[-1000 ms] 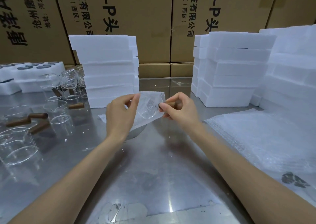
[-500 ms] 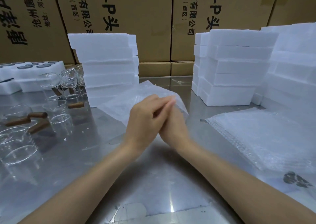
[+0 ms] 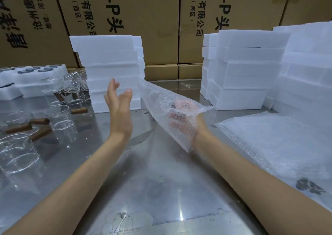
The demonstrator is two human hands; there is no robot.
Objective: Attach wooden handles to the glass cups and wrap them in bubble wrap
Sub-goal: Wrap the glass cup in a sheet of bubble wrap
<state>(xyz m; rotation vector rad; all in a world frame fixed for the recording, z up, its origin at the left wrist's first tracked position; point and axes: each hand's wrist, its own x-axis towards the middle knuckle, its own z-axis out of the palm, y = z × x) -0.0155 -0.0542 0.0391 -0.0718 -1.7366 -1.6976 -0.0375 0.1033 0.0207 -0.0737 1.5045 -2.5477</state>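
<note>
Bubble wrap (image 3: pixel 170 109), rolled into a bundle, lies in your right hand (image 3: pixel 181 121), whose fingers grasp it from beneath; its long axis runs up and left toward your left hand (image 3: pixel 119 105), which hovers just beside it, fingers released. Whether a cup sits inside, you cannot tell.

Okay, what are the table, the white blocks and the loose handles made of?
Table: looks like brushed steel, grey, with glare and blurred reflections. White blocks: likely foam, matte with a fine grainy surface and crisp moulded edges. Handles: probably wood, brown, smooth and cylindrical; grain too small to confirm.
</note>
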